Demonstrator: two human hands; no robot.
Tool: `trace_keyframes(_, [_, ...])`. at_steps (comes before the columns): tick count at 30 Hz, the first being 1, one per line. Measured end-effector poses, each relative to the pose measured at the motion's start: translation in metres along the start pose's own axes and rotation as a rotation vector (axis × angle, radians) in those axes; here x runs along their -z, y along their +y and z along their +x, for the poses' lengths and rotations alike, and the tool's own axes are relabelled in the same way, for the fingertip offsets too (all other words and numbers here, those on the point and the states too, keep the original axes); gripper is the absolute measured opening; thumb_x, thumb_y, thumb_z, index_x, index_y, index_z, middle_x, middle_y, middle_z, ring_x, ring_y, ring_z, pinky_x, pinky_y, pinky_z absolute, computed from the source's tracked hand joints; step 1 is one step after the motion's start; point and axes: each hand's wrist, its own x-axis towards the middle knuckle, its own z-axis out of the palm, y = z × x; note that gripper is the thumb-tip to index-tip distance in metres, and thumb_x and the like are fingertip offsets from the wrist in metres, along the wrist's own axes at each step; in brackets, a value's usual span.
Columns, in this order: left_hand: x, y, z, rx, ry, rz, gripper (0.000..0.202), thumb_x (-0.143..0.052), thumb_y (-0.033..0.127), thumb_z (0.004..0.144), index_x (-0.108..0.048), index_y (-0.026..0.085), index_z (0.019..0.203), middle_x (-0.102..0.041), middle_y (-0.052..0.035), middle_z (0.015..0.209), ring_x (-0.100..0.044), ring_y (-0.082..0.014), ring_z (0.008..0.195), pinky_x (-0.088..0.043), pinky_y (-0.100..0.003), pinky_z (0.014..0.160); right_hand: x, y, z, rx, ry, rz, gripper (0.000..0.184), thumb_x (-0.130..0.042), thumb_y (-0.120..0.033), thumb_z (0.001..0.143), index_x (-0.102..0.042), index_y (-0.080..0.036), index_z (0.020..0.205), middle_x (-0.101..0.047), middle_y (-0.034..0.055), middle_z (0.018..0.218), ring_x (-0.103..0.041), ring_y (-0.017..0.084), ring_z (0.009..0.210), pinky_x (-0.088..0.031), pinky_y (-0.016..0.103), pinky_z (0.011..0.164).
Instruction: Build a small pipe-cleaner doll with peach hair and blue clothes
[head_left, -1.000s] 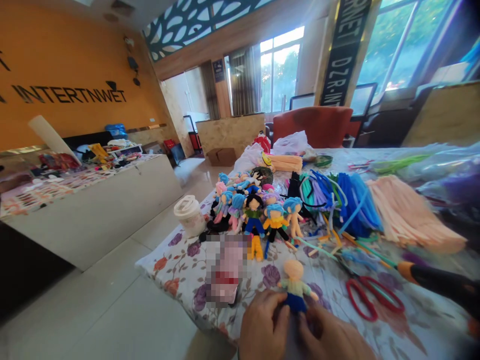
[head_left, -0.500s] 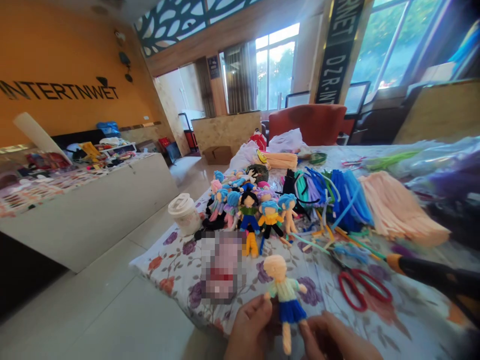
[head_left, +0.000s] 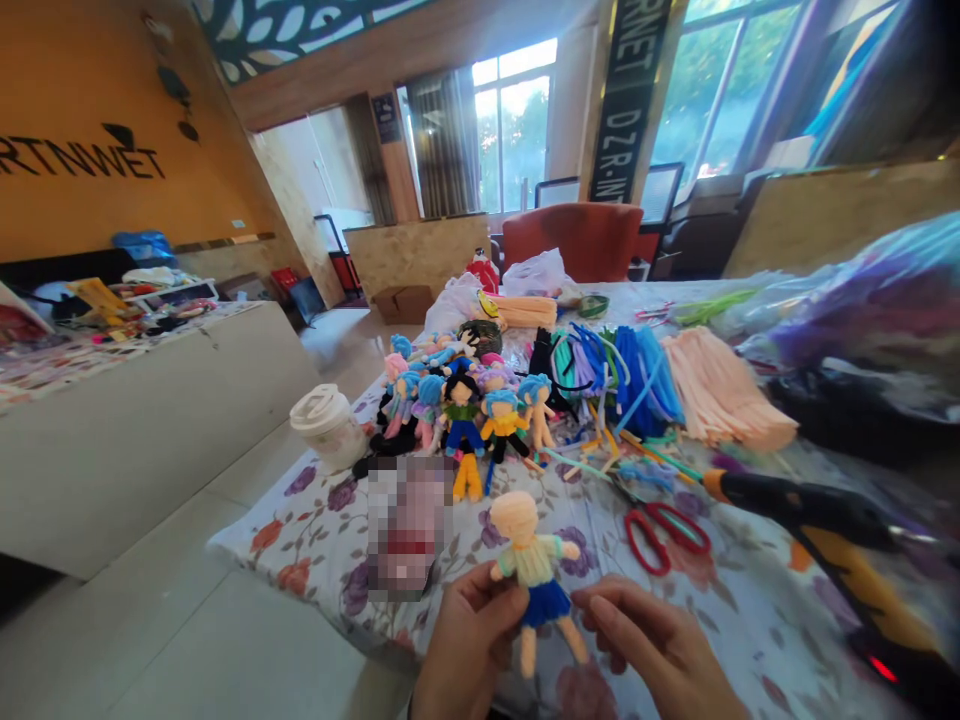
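A small fuzzy doll (head_left: 529, 565) stands upright in front of me, with a bald peach head, a pale yellow-green top and a blue skirt (head_left: 546, 603). My left hand (head_left: 480, 625) pinches it by its left side, thumb in front at the waist. My right hand (head_left: 645, 625) is half curled at the skirt's right edge, thumb and index tips slightly apart; I cannot tell whether a fingertip brushes the skirt. Red-handled scissors (head_left: 649, 545) lie beyond my right hand. Finished dolls (head_left: 461, 415) in several colours cluster farther back.
A black and orange glue gun (head_left: 795, 500) lies at the right. Behind are bundles of blue (head_left: 649, 380) and peach (head_left: 724, 390) fuzzy stems. A lidded white cup (head_left: 328, 428) stands at the left edge, near a pixelated item (head_left: 409, 530). Cut scraps (head_left: 600, 455) lie mid-table.
The view has turned right, so the scene sits farther left. My right hand has come off the doll's lower part and opened slightly; the left still holds the doll, whose legs now show apart.
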Motion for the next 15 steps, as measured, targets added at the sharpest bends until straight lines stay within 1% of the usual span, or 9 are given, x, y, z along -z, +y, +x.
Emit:
trace_keyframes(3, [0.001, -0.001, -0.002, 0.024, -0.057, 0.024, 0.028, -0.08, 0.022, 0.067, -0.077, 0.014, 0.094, -0.077, -0.0092, 0.085, -0.068, -0.0195, 0.079, -0.048, -0.029, 0.078, -0.008, -0.006, 0.006, -0.053, -0.028, 0.163, 0.041, -0.055, -0.054, 0.085, -0.068, -0.016, 0.077, -0.057, 0.0003, 0.063, -0.053, 0.014, 0.06, -0.043, 0.021, 0.054])
trace_keyframes(6, [0.0, 0.0, -0.004, 0.04, -0.1, 0.03, 0.027, -0.076, 0.023, 0.073, -0.076, 0.015, 0.099, -0.077, -0.0114, 0.094, -0.068, -0.0222, 0.087, -0.047, -0.033, 0.087, -0.019, -0.015, 0.009, -0.128, 0.024, 0.256, 0.037, -0.064, -0.051, 0.076, -0.063, -0.016, 0.066, -0.051, -0.0021, 0.051, -0.047, 0.012, 0.052, -0.04, 0.022, 0.051])
trace_keyframes(8, [-0.001, 0.002, -0.006, 0.043, -0.1, 0.043, 0.027, -0.073, 0.026, 0.076, -0.076, 0.015, 0.101, -0.076, -0.0122, 0.099, -0.068, -0.0237, 0.091, -0.046, -0.036, 0.09, -0.022, -0.018, 0.01, -0.153, 0.039, 0.28, 0.034, -0.067, -0.049, 0.072, -0.061, -0.016, 0.063, -0.051, -0.0025, 0.049, -0.046, 0.012, 0.05, -0.041, 0.022, 0.05])
trace_keyframes(9, [-0.001, 0.003, -0.007, 0.037, -0.094, 0.067, 0.027, -0.074, 0.028, 0.075, -0.076, 0.016, 0.1, -0.076, -0.012, 0.098, -0.068, -0.024, 0.091, -0.046, -0.036, 0.09, -0.023, -0.017, 0.009, -0.149, 0.037, 0.282, 0.033, -0.067, -0.048, 0.072, -0.062, -0.016, 0.063, -0.052, -0.002, 0.05, -0.048, 0.012, 0.05, -0.042, 0.022, 0.051])
trace_keyframes(11, [-0.002, 0.005, -0.008, 0.007, -0.067, 0.147, 0.03, -0.08, 0.028, 0.068, -0.077, 0.017, 0.096, -0.077, -0.01, 0.091, -0.068, -0.0237, 0.086, -0.048, -0.036, 0.086, -0.022, -0.013, 0.007, -0.129, 0.022, 0.264, 0.03, -0.066, -0.046, 0.075, -0.066, -0.016, 0.069, -0.059, -0.0002, 0.058, -0.053, 0.014, 0.055, -0.045, 0.022, 0.053])
trace_keyframes(13, [-0.003, 0.005, -0.01, -0.017, -0.028, 0.236, 0.032, -0.085, 0.026, 0.059, -0.078, 0.017, 0.09, -0.075, -0.0062, 0.079, -0.067, -0.0214, 0.076, -0.05, -0.033, 0.077, -0.02, -0.007, 0.005, -0.113, 0.01, 0.242, 0.028, -0.064, -0.045, 0.078, -0.069, -0.017, 0.074, -0.065, 0.0019, 0.068, -0.06, 0.016, 0.063, -0.049, 0.022, 0.058])
trace_keyframes(15, [-0.004, 0.005, -0.012, -0.024, -0.005, 0.302, 0.03, -0.085, 0.026, 0.058, -0.078, 0.017, 0.085, -0.072, -0.0036, 0.07, -0.065, -0.0188, 0.068, -0.05, -0.03, 0.07, -0.018, -0.003, 0.003, -0.095, -0.016, 0.249, 0.029, -0.064, -0.046, 0.079, -0.071, -0.018, 0.08, -0.07, 0.0041, 0.077, -0.065, 0.019, 0.072, -0.052, 0.024, 0.065])
